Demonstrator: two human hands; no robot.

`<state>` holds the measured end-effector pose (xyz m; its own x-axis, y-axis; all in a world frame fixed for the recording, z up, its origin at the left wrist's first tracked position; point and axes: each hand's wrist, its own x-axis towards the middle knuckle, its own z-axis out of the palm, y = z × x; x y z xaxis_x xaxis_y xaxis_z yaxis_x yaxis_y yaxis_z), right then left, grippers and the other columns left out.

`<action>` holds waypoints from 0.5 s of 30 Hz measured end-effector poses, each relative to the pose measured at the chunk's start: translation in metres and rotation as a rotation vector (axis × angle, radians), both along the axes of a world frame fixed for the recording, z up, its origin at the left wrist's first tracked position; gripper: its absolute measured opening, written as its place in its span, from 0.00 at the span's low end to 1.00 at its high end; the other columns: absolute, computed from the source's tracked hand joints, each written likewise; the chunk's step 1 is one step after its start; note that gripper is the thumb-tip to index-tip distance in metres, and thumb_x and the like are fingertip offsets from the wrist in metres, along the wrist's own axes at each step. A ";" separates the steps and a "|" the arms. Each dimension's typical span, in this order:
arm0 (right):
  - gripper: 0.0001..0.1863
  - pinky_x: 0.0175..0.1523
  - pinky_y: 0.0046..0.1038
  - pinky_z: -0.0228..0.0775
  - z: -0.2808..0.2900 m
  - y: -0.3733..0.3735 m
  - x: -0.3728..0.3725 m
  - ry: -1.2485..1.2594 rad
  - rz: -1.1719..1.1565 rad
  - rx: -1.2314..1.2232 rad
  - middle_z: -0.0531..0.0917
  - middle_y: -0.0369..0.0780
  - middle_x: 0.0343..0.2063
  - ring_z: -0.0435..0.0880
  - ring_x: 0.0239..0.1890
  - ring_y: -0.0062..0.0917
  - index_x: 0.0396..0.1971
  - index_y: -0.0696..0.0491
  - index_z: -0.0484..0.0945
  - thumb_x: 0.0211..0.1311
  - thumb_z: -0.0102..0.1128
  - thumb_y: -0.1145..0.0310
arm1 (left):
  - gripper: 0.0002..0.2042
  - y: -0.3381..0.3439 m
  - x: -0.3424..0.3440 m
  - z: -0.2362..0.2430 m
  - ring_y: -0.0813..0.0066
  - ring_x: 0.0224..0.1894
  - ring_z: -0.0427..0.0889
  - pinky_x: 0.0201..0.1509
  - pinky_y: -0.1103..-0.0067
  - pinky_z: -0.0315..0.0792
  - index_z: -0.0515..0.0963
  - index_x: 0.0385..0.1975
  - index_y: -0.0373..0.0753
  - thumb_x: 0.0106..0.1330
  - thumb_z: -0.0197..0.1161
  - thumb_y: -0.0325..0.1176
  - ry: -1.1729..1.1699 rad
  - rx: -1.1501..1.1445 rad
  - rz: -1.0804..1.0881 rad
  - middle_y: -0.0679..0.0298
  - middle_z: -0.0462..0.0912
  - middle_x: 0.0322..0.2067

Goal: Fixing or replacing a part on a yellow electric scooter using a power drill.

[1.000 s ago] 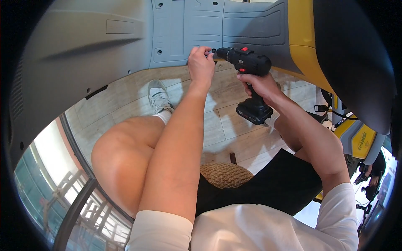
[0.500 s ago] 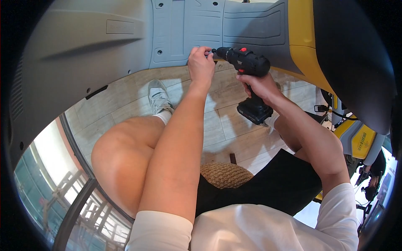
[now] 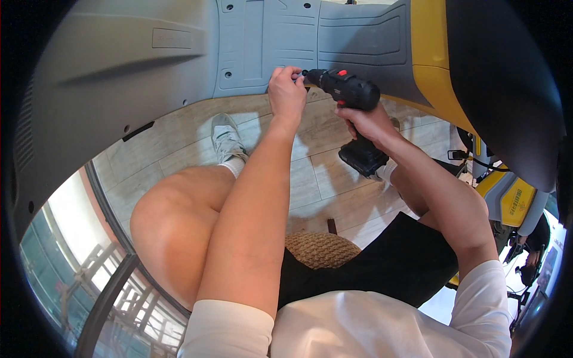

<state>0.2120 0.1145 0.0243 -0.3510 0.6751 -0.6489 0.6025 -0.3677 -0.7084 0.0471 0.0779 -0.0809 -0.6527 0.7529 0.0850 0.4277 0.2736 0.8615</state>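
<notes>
My right hand [image 3: 371, 124] grips the handle of a black cordless drill [image 3: 352, 89] with red buttons. Its chuck points left, toward the fingertips of my left hand [image 3: 287, 92]. Those fingers are pinched together beside a small dark round piece [image 3: 304, 73] at the drill's tip; what lies between them is too small and hidden to name. Both hands are at the near edge of a grey scooter footboard [image 3: 245, 45], which has ribbed panels and dark screw holes. The drill's battery [image 3: 363, 156] hangs above the floor.
The scooter's grey body [image 3: 131, 65] curves along the left, and a yellow trim strip [image 3: 430, 36] and dark seat part [image 3: 507, 71] rise on the right. Below are a wood-look floor [image 3: 310, 173], my shoe [image 3: 227, 137] and a woven seat [image 3: 322, 249]. Another yellow-and-grey vehicle [image 3: 507, 200] stands at right.
The drill's rear end has swung slightly left and toward me, while its tip stays at my left fingertips. My left hand has hardly moved.
</notes>
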 end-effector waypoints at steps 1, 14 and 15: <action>0.05 0.20 0.23 0.61 0.000 0.000 -0.001 0.000 0.000 0.001 0.74 0.33 0.15 0.70 0.14 0.17 0.30 0.54 0.78 0.57 0.63 0.70 | 0.07 0.000 0.000 0.000 0.57 0.35 0.80 0.40 0.67 0.74 0.81 0.32 0.37 0.53 0.66 0.23 -0.009 0.002 0.002 0.57 0.79 0.31; 0.14 0.19 0.29 0.64 0.029 0.036 -0.044 -0.299 0.461 0.271 0.77 0.35 0.18 0.72 0.14 0.20 0.37 0.55 0.79 0.52 0.67 0.66 | 0.08 -0.010 -0.024 0.006 0.56 0.39 0.81 0.45 0.68 0.75 0.82 0.35 0.38 0.55 0.63 0.23 0.062 -0.092 -0.014 0.55 0.80 0.35; 0.14 0.19 0.29 0.64 0.033 0.037 -0.046 -0.287 0.443 0.205 0.77 0.36 0.18 0.72 0.14 0.20 0.36 0.56 0.79 0.52 0.67 0.66 | 0.08 -0.010 -0.032 0.011 0.57 0.38 0.81 0.45 0.68 0.75 0.82 0.35 0.37 0.55 0.64 0.25 0.085 -0.073 -0.002 0.54 0.81 0.34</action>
<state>0.1661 0.1518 0.0572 -0.4581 0.6255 -0.6316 0.8470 0.0917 -0.5235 0.0150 0.0676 -0.0698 -0.6442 0.7602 0.0843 0.4986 0.3338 0.8000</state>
